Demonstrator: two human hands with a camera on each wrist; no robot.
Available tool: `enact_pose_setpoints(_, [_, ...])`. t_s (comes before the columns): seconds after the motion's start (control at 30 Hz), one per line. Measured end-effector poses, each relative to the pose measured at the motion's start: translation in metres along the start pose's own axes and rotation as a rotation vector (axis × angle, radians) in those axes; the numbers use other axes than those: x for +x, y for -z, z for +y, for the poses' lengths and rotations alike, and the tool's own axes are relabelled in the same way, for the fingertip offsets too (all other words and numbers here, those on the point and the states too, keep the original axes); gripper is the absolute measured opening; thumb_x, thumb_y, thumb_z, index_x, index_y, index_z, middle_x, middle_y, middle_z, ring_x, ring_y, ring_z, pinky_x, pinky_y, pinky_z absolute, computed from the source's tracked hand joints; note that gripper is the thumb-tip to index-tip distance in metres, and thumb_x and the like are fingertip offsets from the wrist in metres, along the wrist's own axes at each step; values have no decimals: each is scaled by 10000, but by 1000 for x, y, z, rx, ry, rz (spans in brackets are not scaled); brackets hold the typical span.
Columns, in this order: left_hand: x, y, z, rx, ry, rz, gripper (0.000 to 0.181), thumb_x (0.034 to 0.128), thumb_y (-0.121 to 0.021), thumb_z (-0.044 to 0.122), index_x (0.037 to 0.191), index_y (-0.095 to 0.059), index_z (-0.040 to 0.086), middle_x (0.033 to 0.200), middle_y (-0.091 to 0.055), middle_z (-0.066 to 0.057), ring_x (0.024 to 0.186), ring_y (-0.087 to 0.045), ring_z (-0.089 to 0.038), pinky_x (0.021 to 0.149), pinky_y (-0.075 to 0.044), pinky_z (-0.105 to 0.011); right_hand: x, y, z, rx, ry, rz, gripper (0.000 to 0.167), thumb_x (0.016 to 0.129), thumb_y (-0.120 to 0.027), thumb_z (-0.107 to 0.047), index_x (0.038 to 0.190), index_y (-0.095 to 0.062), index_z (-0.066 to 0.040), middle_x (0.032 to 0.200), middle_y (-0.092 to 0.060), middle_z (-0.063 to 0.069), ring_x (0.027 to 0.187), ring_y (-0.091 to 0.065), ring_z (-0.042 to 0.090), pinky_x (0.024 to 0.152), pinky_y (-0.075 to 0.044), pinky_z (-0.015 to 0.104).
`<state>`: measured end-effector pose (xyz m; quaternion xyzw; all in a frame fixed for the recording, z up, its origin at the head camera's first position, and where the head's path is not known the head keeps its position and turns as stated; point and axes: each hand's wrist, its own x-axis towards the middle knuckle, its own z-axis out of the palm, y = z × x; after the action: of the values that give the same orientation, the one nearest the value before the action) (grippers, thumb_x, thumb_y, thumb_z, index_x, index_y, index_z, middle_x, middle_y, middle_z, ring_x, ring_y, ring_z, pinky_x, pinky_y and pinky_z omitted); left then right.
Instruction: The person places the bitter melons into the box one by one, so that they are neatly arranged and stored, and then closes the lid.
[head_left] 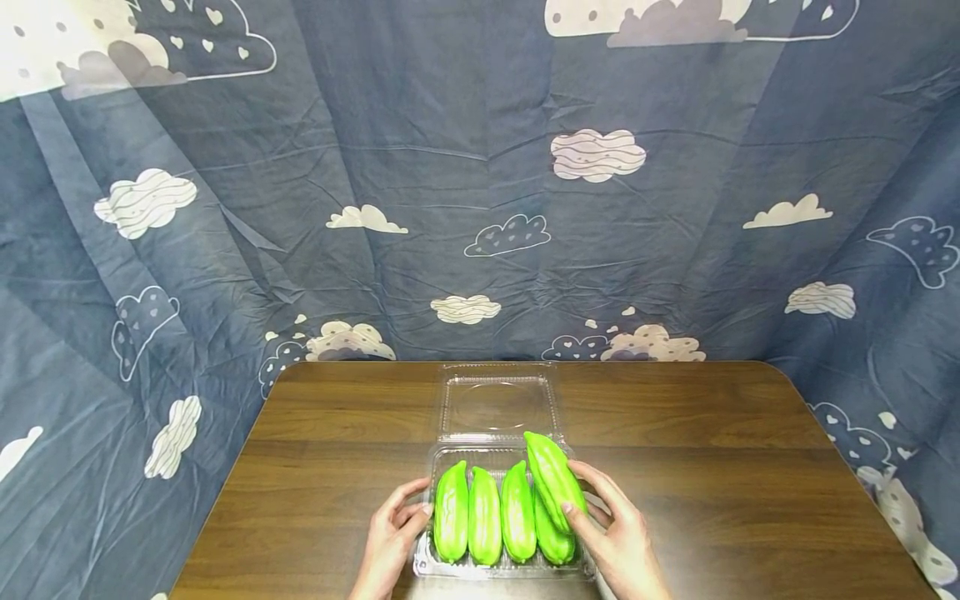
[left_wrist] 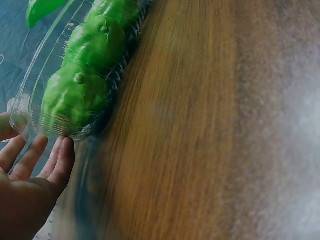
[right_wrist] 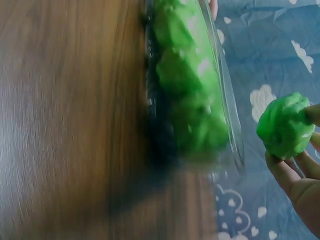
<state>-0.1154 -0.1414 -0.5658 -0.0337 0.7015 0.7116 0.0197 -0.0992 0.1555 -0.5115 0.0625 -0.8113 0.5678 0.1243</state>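
Note:
Several bright green, ridged gourds that look like bitter melons [head_left: 451, 517] lie side by side in a clear plastic clamshell container [head_left: 465, 572]. My left hand [head_left: 392, 527] holds the container's left edge, thumb at the rim and fingertips against the end wall, as the left wrist view shows. Another bitter melon [head_left: 551, 479] is in my right hand [head_left: 617, 525], gripped between thumb and fingers. It is tilted above the rightmost bitter melon [head_left: 555, 546] and partly covers it. In the right wrist view the held bitter melon [right_wrist: 286, 126] is raised clear of the container.
The container's hinged lid [head_left: 498, 404] lies folded back on the brown wooden table [head_left: 337, 433]. Behind the table's far edge hangs a dark blue cloth [head_left: 420, 150] with cloud prints, which also runs down both sides.

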Motion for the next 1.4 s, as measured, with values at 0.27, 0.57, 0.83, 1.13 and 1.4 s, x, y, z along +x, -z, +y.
enact_pose_setpoints(0.27, [0, -1, 1, 2, 5, 1, 427, 906, -672, 54, 1319, -568, 15, 1335, -546, -198, 1002, -645, -187, 877, -462, -271, -3, -29, -5, 132, -12, -28, 520, 862, -734, -15, 1345, -583, -133, 1256, -612, 74, 1130, -587, 164, 926, -473, 314])
enact_pose_setpoints(0.57, [1, 0, 0, 4, 5, -3, 428, 910, -670, 58, 1323, -563, 12, 1342, -537, -202, 1002, -641, -184, 869, -466, -273, -7, -55, -6, 210, -87, -103, 517, 846, -713, 47, 1332, -564, -50, 1326, -551, 136, 1152, -555, 256, 919, -484, 319])
enact_pose_setpoints(0.83, [1, 0, 0, 5, 12, -1, 430, 910, -671, 60, 1323, -564, 12, 1347, -533, -202, 1005, -639, -179, 873, -466, -279, -3, -61, -11, 65, -139, -57, 410, 897, -714, -96, 1288, -596, -74, 1284, -595, 148, 1079, -628, 269, 923, -493, 370])
enact_pose_setpoints(1.13, [1, 0, -1, 8, -1, 3, 423, 911, -668, 53, 1319, -566, 9, 1337, -537, -207, 996, -643, -179, 863, -474, -278, 4, -59, -16, -164, -238, -80, 403, 865, -752, -271, 1243, -640, -189, 911, -653, 12, 726, -599, 97, 660, -473, 293])
enact_pose_setpoints(1.4, [1, 0, -1, 7, -12, 16, 409, 906, -660, 23, 1305, -576, -4, 1316, -548, -214, 967, -645, -157, 834, -483, -273, 4, -54, -17, -193, -233, -150, 521, 851, -758, -317, 1322, -579, -184, 1041, -682, 45, 738, -632, 63, 640, -472, 298])
